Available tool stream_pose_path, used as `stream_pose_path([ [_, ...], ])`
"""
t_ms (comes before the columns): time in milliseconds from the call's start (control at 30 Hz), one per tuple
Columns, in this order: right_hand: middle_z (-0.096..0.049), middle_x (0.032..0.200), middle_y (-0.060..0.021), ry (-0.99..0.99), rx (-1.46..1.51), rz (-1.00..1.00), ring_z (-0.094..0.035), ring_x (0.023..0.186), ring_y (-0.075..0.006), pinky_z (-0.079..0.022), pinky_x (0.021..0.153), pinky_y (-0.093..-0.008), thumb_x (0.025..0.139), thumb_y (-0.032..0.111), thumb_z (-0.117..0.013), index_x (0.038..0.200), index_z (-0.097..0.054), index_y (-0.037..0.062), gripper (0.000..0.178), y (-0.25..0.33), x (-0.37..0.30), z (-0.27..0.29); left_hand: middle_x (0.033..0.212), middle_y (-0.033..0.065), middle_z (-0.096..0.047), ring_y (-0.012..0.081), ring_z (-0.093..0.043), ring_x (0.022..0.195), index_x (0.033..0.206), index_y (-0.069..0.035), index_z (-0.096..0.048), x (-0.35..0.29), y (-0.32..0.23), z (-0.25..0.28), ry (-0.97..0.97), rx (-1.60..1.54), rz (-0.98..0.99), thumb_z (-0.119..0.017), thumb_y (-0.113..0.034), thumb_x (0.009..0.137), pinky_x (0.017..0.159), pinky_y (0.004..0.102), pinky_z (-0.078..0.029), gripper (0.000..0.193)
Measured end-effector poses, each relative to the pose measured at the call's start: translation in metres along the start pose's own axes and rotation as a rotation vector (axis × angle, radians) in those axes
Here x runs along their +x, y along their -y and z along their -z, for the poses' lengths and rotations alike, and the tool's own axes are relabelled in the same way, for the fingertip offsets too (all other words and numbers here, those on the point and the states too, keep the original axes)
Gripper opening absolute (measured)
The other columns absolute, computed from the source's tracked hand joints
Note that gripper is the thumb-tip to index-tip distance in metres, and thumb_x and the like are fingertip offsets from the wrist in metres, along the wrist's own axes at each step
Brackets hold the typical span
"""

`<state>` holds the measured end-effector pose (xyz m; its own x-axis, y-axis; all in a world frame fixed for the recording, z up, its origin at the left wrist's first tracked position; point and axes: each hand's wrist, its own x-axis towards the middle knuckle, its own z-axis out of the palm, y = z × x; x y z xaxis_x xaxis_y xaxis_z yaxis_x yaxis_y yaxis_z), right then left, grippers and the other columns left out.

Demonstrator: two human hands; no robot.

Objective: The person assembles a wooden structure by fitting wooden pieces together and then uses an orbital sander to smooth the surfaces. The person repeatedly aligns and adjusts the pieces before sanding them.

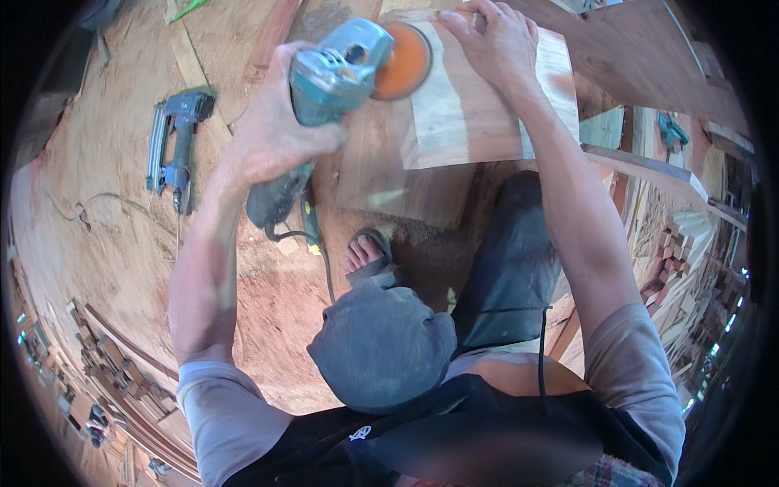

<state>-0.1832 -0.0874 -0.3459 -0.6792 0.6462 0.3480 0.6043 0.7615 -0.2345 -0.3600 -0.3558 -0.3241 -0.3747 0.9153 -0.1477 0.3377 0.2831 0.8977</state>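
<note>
Woodworking workshop, stacked timber (675, 250), nail gun (185, 140), power sander (331, 81), dusty floor (280, 345)

The head view looks steeply down from the person's own head, upright, its left being the person's left and its top facing ahead. The vest (300, 446) fills the lower edge close up, while the left hand (280, 134), the right hand (501, 47) and the board (466, 109) lie farther off, toward the top (the lens is a wide fisheye, so the ground (276, 349) takes in both sides and bends toward a dark round rim).
</note>
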Motion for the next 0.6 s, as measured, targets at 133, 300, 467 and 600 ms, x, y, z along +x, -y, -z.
stream_pose_path([
  [133, -0.071, 0.098, -0.0102, 0.035, -0.012, 0.000, -0.065, 0.108, -0.0315, -0.042, 0.103, -0.0477, 0.094, 0.051, -0.076, 0.105, -0.077, 0.0088, 0.043, 0.000, -0.001, 0.000, 0.138, 0.0177, -0.057, 0.0276, -0.059, 0.127, 0.156, -0.004, -0.032, -0.041, -0.005, -0.015, 0.018, 0.031, 0.056, -0.088, -0.019, 0.069, 0.113, 0.0434, -0.048, 0.104],
  [300, -0.071, 0.097, -0.0116, 0.017, -0.004, 0.023, -0.065, 0.107, -0.0326, -0.042, 0.102, -0.0484, 0.094, 0.050, -0.076, 0.104, -0.077, 0.0081, 0.043, -0.002, -0.001, 0.001, 0.136, 0.0215, -0.058, 0.0336, -0.061, 0.129, 0.155, -0.004, -0.031, -0.075, -0.015, -0.029, 0.104, 0.020, 0.152, -0.087, -0.019, 0.067, 0.115, 0.0467, -0.047, 0.106],
  [467, -0.073, 0.101, -0.0135, -0.018, 0.008, 0.037, -0.066, 0.109, -0.0338, -0.042, 0.102, -0.0492, 0.094, 0.050, -0.076, 0.103, -0.077, 0.0069, 0.044, -0.004, -0.003, -0.002, 0.136, 0.0233, -0.059, 0.0376, -0.063, 0.129, 0.153, -0.005, -0.037, -0.120, -0.019, -0.046, 0.165, 0.071, 0.144, -0.089, -0.018, 0.066, 0.112, 0.0485, -0.049, 0.102],
  [600, -0.073, 0.103, -0.0137, -0.012, 0.008, 0.025, -0.065, 0.110, -0.0340, -0.042, 0.103, -0.0491, 0.094, 0.050, -0.076, 0.104, -0.077, 0.0065, 0.045, -0.010, -0.002, -0.006, 0.135, 0.0222, -0.060, 0.0362, -0.063, 0.129, 0.153, -0.005, -0.038, -0.119, -0.012, -0.049, 0.099, 0.054, 0.138, -0.091, -0.020, 0.065, 0.112, 0.0473, -0.049, 0.104],
])
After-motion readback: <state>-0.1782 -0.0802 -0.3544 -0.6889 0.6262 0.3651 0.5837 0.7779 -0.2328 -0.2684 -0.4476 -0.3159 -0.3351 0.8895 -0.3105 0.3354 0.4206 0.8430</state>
